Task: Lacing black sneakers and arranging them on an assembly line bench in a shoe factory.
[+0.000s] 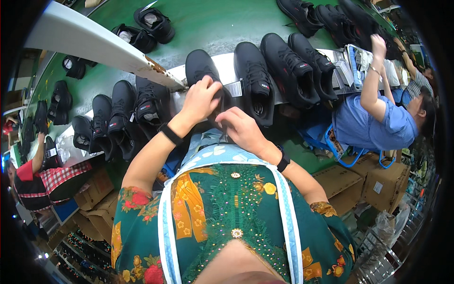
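Note:
A black sneaker (198, 65) lies in front of me at the bench edge, toe pointing away. My left hand (201, 98) is closed over its lacing and tongue, covering much of the upper. Close to the shoe's heel end, my right hand (242, 128) has its fingers bent together in a pinch. What they hold, if anything, is too small to tell. A small white printed tag (233, 88) lies just right of the held shoe. Beside it stands another black sneaker (253, 78), its opening toward me.
More black sneakers (122, 109) line the bench to the left, others (288, 66) to the right. A white post (109, 42) slants across the upper left. A co-worker in blue (378, 120) sits at right, near cardboard boxes (385, 184). Another person (47, 182) works at far left.

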{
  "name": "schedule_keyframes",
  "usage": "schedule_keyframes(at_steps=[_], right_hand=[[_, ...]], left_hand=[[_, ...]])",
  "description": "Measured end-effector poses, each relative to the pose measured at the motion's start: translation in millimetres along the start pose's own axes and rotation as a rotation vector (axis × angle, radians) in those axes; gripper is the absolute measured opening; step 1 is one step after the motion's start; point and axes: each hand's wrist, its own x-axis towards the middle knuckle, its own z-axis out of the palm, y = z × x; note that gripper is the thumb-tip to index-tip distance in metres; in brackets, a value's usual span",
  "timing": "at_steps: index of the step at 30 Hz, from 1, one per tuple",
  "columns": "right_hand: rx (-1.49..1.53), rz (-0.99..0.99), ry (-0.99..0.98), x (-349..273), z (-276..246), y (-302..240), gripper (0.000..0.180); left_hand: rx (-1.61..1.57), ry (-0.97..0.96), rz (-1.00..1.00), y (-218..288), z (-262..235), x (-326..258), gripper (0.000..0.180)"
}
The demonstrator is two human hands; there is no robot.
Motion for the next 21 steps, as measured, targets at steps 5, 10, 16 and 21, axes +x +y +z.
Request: schedule_keyframes(at_steps=[5,10,16,21], right_hand=[[0.388,0.258,0.092,-5,16,8,0.017],[-0.087,0.488,0.344,7,43,69,0.011],[-0.349,0.451,0.578,31,67,81,0.011],[0.066,0.573,0.484,27,63,70,0.028]], left_hand=[[-0.084,0.098,-0.224,9,16,6,0.020],[-0.214,0.257,-0.111,13,29,-13,0.017],[-0.217,0.214,-0.029,9,36,-15,0.020],[-0.212,0.218,-0.033,5,36,-13,0.019]])
